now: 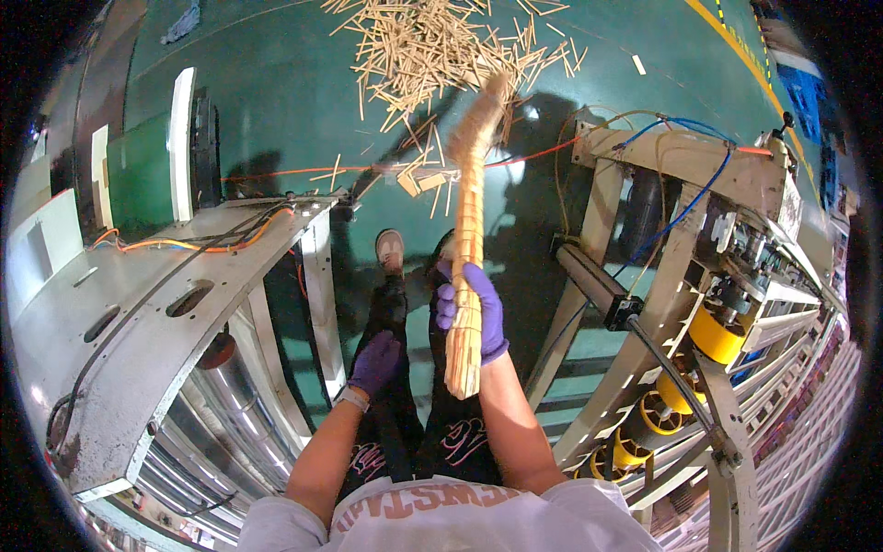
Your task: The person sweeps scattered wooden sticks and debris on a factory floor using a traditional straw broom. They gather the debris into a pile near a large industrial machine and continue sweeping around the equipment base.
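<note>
My right hand [480, 308], in a purple glove, is closed round the lower handle of a straw hand broom [471, 202]. The bound handle runs almost upright in the head view, its cut end below my fist. Blurred bristles fan out at the far end, by the near edge of a pile of thin wooden strips [414, 51] on the floor. My left hand [375, 361], also gloved in purple, rests on my left leg with its fingers loosely extended and nothing visible in it. Several short wood pieces [421, 181] lie between the pile and my feet.
A grey metal machine frame [120, 359] with steel rollers flanks me on the left. To the right stands another frame [671, 304] with yellow wheels [716, 336] and blue hoses. An orange cable [368, 169] crosses the green floor [276, 110] ahead of my shoe [390, 247].
</note>
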### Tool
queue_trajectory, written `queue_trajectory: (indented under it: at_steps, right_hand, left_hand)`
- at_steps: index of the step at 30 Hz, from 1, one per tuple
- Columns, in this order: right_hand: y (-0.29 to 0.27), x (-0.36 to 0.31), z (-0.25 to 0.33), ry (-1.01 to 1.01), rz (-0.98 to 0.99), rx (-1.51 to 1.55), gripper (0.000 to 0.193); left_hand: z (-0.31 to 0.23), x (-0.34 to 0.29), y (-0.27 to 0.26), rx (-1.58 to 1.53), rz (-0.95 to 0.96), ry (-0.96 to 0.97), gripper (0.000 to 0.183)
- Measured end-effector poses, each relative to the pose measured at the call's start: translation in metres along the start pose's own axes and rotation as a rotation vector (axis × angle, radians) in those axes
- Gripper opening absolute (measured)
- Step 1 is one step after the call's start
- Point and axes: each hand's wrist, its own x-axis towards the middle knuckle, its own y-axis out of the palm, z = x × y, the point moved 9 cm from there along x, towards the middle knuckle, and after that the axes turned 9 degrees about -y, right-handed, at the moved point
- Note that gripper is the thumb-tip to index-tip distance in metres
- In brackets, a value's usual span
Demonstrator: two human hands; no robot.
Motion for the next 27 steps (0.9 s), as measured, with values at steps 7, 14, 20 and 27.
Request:
queue_trajectory:
  at_steps: [7, 14, 20, 27]
  right_hand:
    - [0.011, 0.127, 0.078, -0.208, 0.01, -0.077, 0.035]
    - [0.021, 0.075, 0.079, -0.191, 0.035, -0.521, 0.034]
    - [-0.052, -0.058, 0.013, 0.193, -0.137, -0.625, 0.033]
    - [-0.136, -0.021, -0.006, 0.355, -0.09, -0.871, 0.036]
  left_hand:
    - [-0.02, 0.017, -0.023, -0.193, 0.045, -0.131, 0.037]
    - [-0.009, -0.003, -0.011, -0.18, 0.061, -0.18, 0.04]
    - [0.004, -0.005, -0.019, -0.181, -0.024, -0.043, 0.039]
    - [-0.005, -0.002, -0.027, -0.183, -0.091, -0.121, 0.039]
